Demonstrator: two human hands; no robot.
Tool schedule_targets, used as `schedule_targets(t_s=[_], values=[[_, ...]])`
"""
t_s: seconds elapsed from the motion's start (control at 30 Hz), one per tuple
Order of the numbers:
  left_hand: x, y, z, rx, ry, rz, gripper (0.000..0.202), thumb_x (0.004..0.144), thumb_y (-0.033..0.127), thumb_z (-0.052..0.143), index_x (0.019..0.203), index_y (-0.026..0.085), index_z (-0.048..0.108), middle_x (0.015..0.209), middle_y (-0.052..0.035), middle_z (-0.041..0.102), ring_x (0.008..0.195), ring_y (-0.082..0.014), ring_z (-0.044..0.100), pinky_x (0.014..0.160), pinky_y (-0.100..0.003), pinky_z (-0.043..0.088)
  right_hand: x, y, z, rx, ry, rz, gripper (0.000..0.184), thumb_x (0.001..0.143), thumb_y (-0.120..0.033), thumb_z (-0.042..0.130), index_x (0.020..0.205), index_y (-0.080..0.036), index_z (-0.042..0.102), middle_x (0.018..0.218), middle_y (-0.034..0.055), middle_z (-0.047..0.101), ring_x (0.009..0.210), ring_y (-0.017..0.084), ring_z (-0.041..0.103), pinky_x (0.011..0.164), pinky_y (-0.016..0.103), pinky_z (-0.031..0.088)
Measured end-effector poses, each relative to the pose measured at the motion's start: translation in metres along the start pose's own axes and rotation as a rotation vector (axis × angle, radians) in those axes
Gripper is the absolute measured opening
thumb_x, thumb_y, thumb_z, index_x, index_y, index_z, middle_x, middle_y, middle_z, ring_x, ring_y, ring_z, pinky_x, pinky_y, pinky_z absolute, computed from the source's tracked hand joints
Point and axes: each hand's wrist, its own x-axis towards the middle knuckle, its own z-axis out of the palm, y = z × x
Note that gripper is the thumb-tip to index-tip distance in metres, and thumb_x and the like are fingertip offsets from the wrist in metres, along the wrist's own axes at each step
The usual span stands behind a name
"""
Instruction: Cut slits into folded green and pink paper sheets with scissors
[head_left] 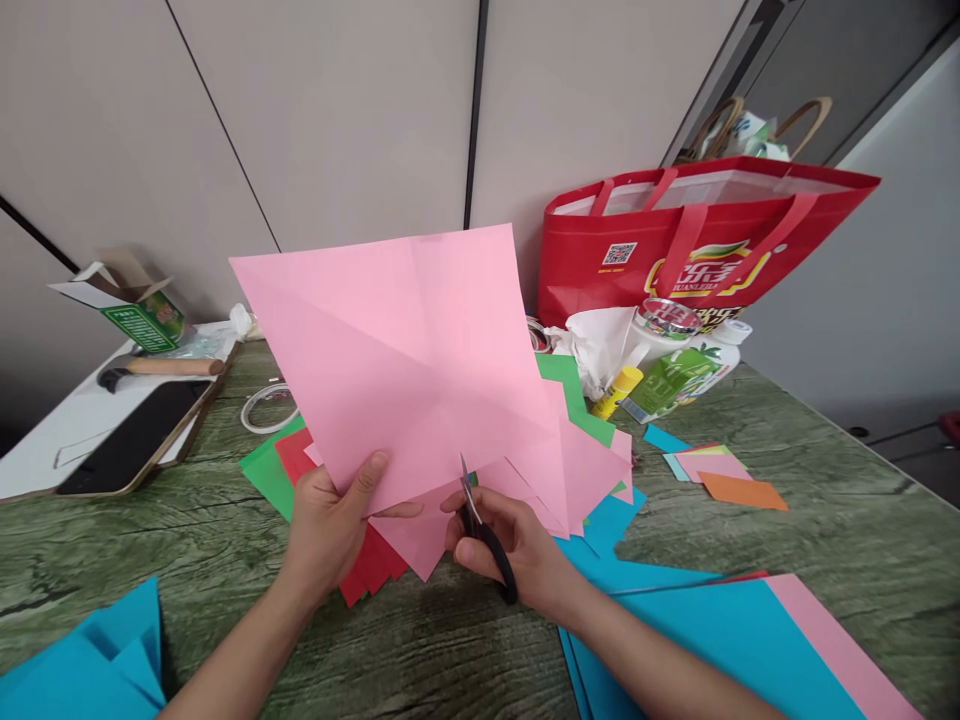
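Observation:
A large pink sheet of paper [420, 350] is held up above the table by its lower left corner. My left hand [334, 520] pinches that corner, thumb on the near face and fingers behind. In my right hand [517, 550] is a pair of black-handled scissors [487, 545], the blades pointing up at the sheet's lower edge. The blade tip overlaps the paper in view; I cannot tell how far the blades are parted. Below the sheet lie loose pink pieces [596, 465], red paper [371, 570] and green paper [266, 475].
Blue sheets [720, 640] lie at the front right, folded blue paper [90, 660] at the front left. A yellow glue stick [618, 392], a white carton [686, 375] and a red bag [600, 265] stand behind. Tape [268, 408], a phone [139, 435] and a hammer [161, 368] lie left.

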Motion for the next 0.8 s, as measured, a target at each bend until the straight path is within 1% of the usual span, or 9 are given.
schedule_targets(t_s=[0.23,0.53,0.67,0.8], values=[[-0.0013,0.0004,-0.0016,0.034,0.007,-0.004,0.023,0.06,0.032,0.071,0.075,0.016,0.067,0.09,-0.0033,0.069,0.07,-0.0234,0.066,0.047,-0.032,0.058,-0.0002,-0.0006,-0.0004,0.02,-0.009,0.007,0.035,0.068,-0.036,0.067,0.093,-0.017,0.051,0.072,-0.0002,0.052,0.063,0.011,0.047,0.058,0.025,0.036],[-0.0018,0.0017,0.0015,-0.005,0.003,0.002,0.017,0.061,0.029,0.07,0.071,0.015,0.068,0.084,-0.0021,0.069,0.059,-0.017,0.065,0.045,-0.027,0.057,0.0005,0.0004,-0.0015,0.027,-0.004,0.027,0.039,0.063,-0.032,0.072,0.092,-0.017,0.052,0.073,-0.0001,0.054,0.063,0.01,0.048,0.058,0.024,0.036],[-0.0014,0.0021,0.0022,-0.031,0.007,-0.002,0.017,0.061,0.028,0.071,0.071,0.014,0.068,0.084,-0.0022,0.069,0.06,-0.0165,0.064,0.045,-0.026,0.057,0.0003,0.0001,-0.0008,0.019,0.0,0.019,0.037,0.067,-0.035,0.069,0.093,-0.016,0.051,0.074,0.0008,0.054,0.064,0.01,0.048,0.059,0.024,0.037],[-0.002,0.0028,0.0019,-0.023,0.022,-0.003,0.018,0.059,0.028,0.072,0.07,0.014,0.068,0.086,-0.0028,0.069,0.061,-0.0176,0.064,0.044,-0.027,0.056,0.0002,-0.0009,-0.0001,0.022,0.001,0.025,0.037,0.066,-0.036,0.069,0.092,-0.017,0.051,0.073,0.0004,0.054,0.063,0.011,0.049,0.058,0.024,0.037]])
